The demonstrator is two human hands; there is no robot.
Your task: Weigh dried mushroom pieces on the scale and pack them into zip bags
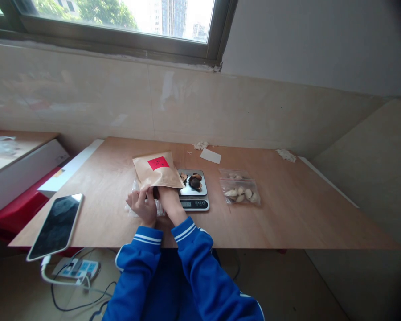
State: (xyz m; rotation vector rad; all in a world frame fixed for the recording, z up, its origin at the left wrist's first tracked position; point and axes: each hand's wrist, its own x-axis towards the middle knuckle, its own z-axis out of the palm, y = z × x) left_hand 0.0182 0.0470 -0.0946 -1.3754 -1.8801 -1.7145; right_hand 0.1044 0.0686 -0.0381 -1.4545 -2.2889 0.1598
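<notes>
A brown paper bag [143,171] with a red label lies mouth toward me, partly over a digital kitchen scale [203,205]. My left hand [143,206] pinches the edge of the bag's mouth. Up to about the wrist, my right hand [169,200] is inside the bag; its fingers are hidden there. Dark dried pieces, apparently mushrooms [195,182], sit on the scale's metal plate. A clear plastic bag [131,209] shows beneath the paper bag and my left hand.
Right of the scale lies a zip bag [242,192] of pale pieces. A phone [56,225] with a cable overhangs the table's front left edge. A white card [210,156] and pale crumbs [200,145] are at the back, below the window.
</notes>
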